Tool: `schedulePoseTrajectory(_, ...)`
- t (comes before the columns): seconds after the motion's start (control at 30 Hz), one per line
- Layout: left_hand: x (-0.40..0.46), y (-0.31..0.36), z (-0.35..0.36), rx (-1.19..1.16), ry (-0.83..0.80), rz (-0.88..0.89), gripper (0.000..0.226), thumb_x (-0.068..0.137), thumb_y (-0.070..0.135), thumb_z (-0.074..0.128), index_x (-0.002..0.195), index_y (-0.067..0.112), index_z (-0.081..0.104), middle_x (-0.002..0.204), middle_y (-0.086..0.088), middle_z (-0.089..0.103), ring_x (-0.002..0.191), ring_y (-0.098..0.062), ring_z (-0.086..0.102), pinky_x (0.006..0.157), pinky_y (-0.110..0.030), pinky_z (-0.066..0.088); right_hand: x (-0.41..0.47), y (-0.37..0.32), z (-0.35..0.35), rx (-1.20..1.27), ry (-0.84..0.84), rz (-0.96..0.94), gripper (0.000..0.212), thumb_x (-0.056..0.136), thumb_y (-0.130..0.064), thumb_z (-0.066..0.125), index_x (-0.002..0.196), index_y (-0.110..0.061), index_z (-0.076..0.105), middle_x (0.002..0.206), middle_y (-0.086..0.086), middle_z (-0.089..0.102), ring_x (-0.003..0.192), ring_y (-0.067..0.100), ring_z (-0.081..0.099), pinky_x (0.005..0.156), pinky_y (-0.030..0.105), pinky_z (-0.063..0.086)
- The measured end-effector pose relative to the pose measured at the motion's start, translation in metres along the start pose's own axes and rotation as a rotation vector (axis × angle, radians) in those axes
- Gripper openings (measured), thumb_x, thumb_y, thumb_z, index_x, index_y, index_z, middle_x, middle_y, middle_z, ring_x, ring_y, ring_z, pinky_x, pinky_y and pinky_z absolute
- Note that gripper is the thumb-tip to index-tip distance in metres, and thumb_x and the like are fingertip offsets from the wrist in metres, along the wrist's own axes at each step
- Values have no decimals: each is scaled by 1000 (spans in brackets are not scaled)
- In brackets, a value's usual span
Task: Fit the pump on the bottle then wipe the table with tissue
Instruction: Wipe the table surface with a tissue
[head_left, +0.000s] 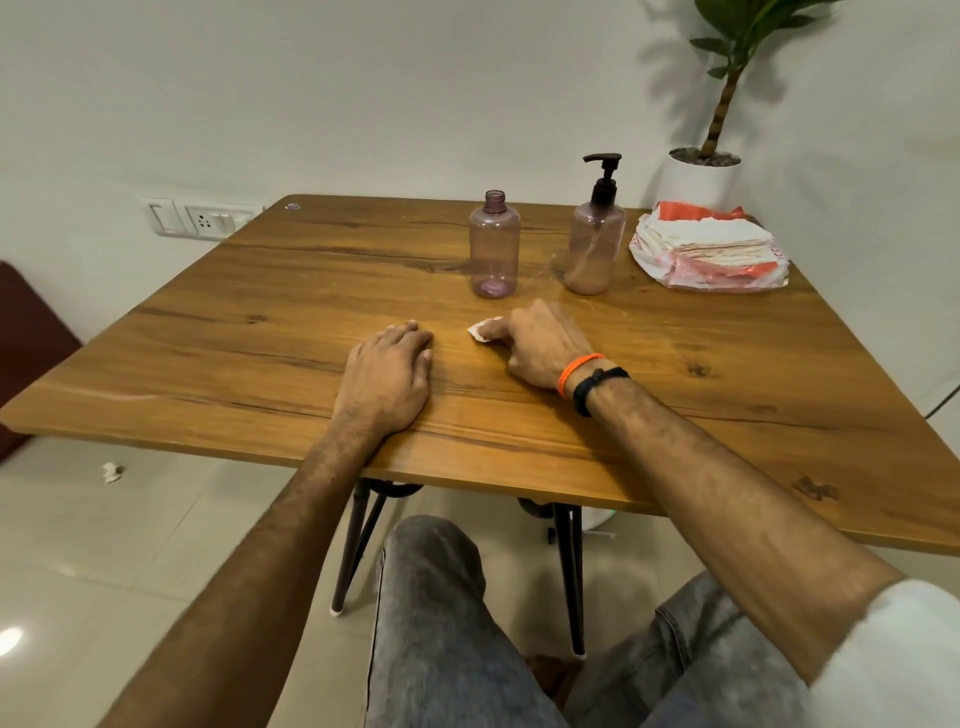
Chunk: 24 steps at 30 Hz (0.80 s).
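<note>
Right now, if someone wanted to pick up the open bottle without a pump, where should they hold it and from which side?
Probably around the middle of the open bottle, coming from the near side. It stands upright with a wide, round body and a narrow bare neck, so fingers wrap the body more firmly. The pump bottle stands apart on its right, leaving the front and left free.

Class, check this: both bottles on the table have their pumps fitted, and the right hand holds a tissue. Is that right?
Not quite. The head view shows only the right bottle with a pump; the left bottle is open-necked. The right hand does hold a tissue.
</note>
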<state>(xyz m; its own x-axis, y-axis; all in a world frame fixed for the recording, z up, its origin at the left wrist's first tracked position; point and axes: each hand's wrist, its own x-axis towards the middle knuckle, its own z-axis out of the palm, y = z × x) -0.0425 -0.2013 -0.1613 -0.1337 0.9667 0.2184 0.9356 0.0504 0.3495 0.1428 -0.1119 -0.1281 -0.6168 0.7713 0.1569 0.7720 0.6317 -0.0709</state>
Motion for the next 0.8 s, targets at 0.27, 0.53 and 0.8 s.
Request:
schedulePoseTrajectory(0.27,-1,4,-1,10,10,-21,43,101,32,40,142,21,48,154,-1,40,141,-21,34,116,-43,21,-75,-24,-13,114,-105,-390,48,90,-10,58,131,-34,59,132,-8,64,121,16,59,103,37,47)
schedulePoseTrajectory(0.53,-2,3,-3,-13,-9,0,43,102,32,38,142,20,48,155,-2,39,143,-22,33,117,-45,21,-43,13,-20,577,253,98,31,87,-8,65,111,-26,73,106,-6,75,79,-10,61,81,8,48)
schedulePoseTrajectory(0.8,-2,1,-2,-12,-17,6,43,102,33,38,142,21,47,155,-2,39,144,-21,32,118,-46,21,6,1,-2,72,20,37,51,85,-8,60,129,-33,63,123,6,68,112,27,62,97,33,51)
